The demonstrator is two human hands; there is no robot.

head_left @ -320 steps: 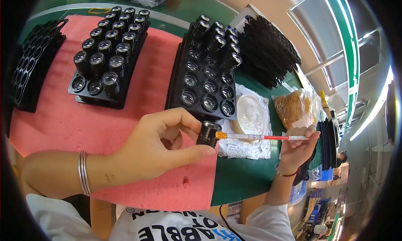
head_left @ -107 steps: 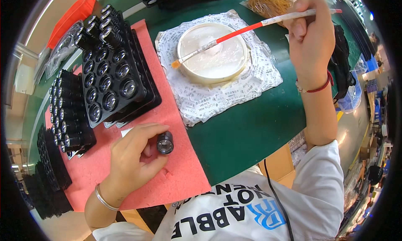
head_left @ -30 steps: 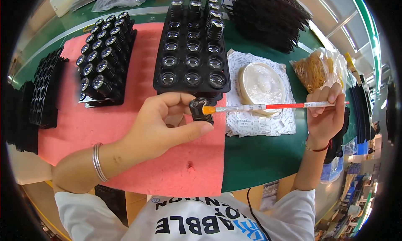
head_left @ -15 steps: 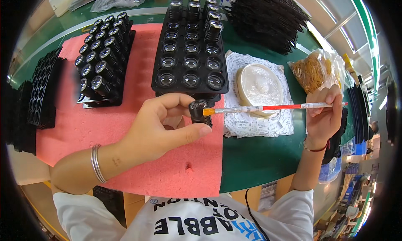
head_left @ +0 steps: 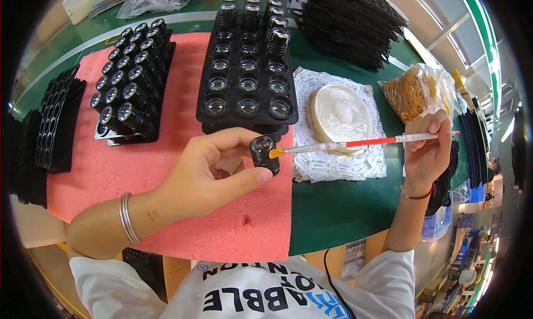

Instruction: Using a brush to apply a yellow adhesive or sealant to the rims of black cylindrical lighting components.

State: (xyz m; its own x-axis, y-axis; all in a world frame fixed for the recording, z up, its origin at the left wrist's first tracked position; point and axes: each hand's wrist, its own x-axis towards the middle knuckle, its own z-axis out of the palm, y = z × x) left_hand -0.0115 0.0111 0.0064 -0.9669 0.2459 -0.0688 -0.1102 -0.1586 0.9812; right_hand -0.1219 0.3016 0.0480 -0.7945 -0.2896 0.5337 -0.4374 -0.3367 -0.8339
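My left hand [head_left: 214, 166] grips a short black ribbed lens barrel [head_left: 265, 155] between thumb and fingers, its round open end tipped up toward the right. My right hand [head_left: 426, 144] pinches a thin paintbrush [head_left: 377, 142] with a red and white-wrapped handle. The brush lies almost level, and its orange bristles touch the rim of the barrel. Just beyond my left hand stands a black tray [head_left: 208, 122] with glass lenses in its near rows and upright black barrels in its far rows. Below the brush's shaft sits a round whitish dish [head_left: 341, 116] of clear, glossy stuff on printed paper [head_left: 347, 172].
A second black tray [head_left: 152, 136] full of lensed barrels stands left on the pink foam mat [head_left: 183, 230]. Stacked black trays [head_left: 58, 119] lean at far left; another dark stack [head_left: 350, 25] lies at the back. A clear bag of yellow rubber bands [head_left: 413, 94] lies to the right.
The brush tip stays at the barrel's rim, its handle tilting slightly more. The barrel has turned slightly in my left hand. The whole view has shifted a little.
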